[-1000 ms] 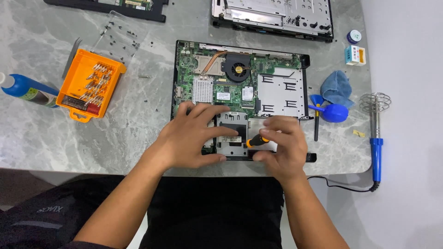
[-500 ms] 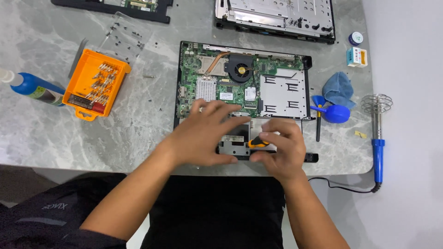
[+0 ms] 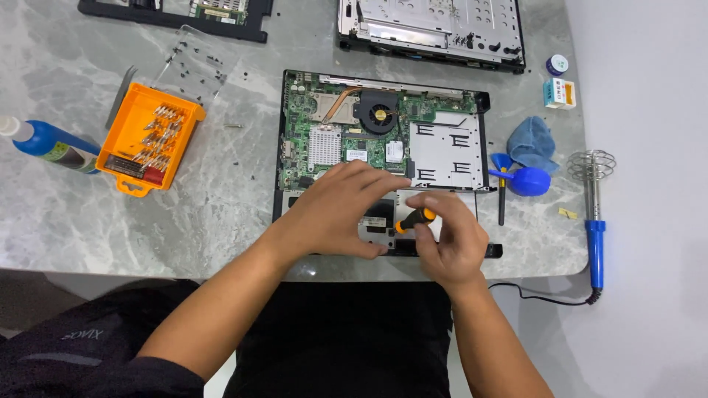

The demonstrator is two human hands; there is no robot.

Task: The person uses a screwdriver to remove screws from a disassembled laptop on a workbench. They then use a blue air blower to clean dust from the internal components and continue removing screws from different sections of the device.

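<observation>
**Small screwdriver at the front edge of an opened laptop base**

The right hand (image 3: 451, 247) is closed around a small screwdriver (image 3: 414, 219) with an orange-and-black handle, fingers and thumb pinching the handle while the shaft points left and down toward the front part of the laptop base (image 3: 383, 151); the tip is hidden beneath the left hand. The left hand (image 3: 341, 210) lies flat, fingers spread and slightly curled, pressing on the front panel of the base; it holds nothing. The base lies on the grey marbled surface (image 3: 221, 199) just in front of the person, with its green circuit board (image 3: 324, 140), round fan (image 3: 378, 114) and bare metal drive bay (image 3: 446, 147) exposed. The screwdriver looks light, rigid and slim, best held at the handle between fingertips so it can be twirled; the smooth handle may slip if pinched loosely. The base appears stiff but fragile where components stand bare, so its plastic frame is the safer place to press or lift. Farther out: an orange tray of bits (image 3: 151, 136) and a blue bottle (image 3: 48, 144) to the left; a blue cloth (image 3: 535, 144), a blue blower (image 3: 529, 180) and a blue-handled tool with a coiled wire holder (image 3: 594, 221) to the right.
</observation>
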